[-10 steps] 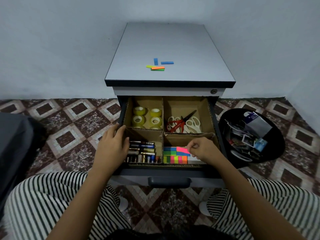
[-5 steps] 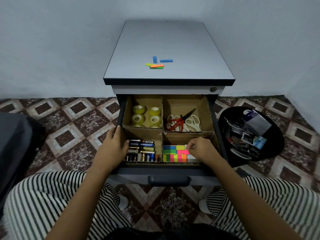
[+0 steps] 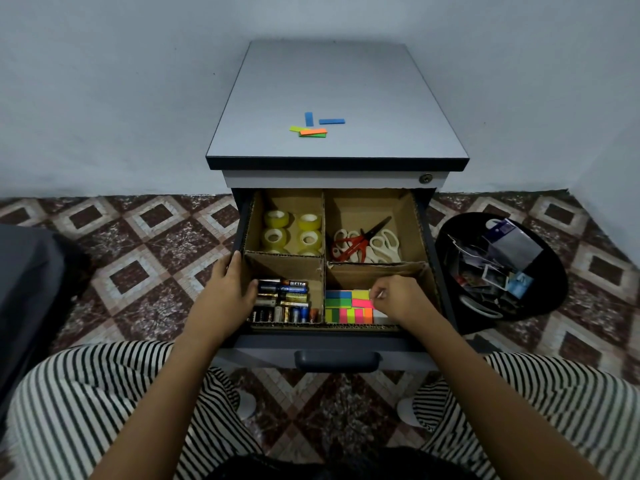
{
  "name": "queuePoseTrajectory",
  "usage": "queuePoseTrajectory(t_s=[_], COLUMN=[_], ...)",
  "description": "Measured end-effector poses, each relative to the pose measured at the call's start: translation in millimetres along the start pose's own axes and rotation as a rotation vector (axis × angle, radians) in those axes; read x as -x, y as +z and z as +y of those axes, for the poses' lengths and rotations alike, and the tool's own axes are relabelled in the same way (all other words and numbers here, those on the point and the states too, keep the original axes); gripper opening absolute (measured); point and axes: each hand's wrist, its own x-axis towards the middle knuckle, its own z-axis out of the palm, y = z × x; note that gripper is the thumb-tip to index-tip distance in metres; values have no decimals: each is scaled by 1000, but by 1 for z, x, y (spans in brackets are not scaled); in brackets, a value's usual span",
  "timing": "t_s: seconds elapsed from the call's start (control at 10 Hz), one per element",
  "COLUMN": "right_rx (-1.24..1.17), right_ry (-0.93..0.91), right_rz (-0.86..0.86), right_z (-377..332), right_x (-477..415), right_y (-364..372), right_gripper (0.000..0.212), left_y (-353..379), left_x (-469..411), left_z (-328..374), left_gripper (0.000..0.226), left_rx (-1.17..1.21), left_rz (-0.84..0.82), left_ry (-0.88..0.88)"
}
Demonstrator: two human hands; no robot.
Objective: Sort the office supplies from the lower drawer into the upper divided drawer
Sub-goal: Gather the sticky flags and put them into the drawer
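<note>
Down in the front-R compartment of the upper drawer (image 3: 424, 233), the pink pad (image 3: 360, 302) that was sitting askew on the sticky notes (image 3: 341, 304) 1 s ago is now lying flat among their bright, blocky rows. The R hand (image 3: 401, 299) is curling its fingers at the pad's right edge; can't tell if it's pinching or just touching. The L hand (image 3: 221, 296) is still gripping the drawer's left wall, thumb inside by the glossy cylindrical batteries (image 3: 287, 301), w/ corrugated cardboard dividers (image 3: 324, 233) splitting the drawer in four.

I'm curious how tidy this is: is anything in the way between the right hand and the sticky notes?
Nothing visible. The right hand is in the near-right compartment, its fingers pinching the sticky notes.
</note>
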Motion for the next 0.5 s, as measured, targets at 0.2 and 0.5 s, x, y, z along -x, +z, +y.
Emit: queuePoseTrajectory(t_s=[0.2,0.5], right_rx=[-17,39], right_ry=[-56,-115], right_rz=[4,-79], right_z=[-1,0], right_x=[3,2], right_y=[0,1], right_gripper=[20,24], left_y=[-1,-1], left_x=[1,1], left_z=[1,1], left_gripper=[65,65], left_rx=[2,4], left_rz=[1,4], left_ry=[-3,2])
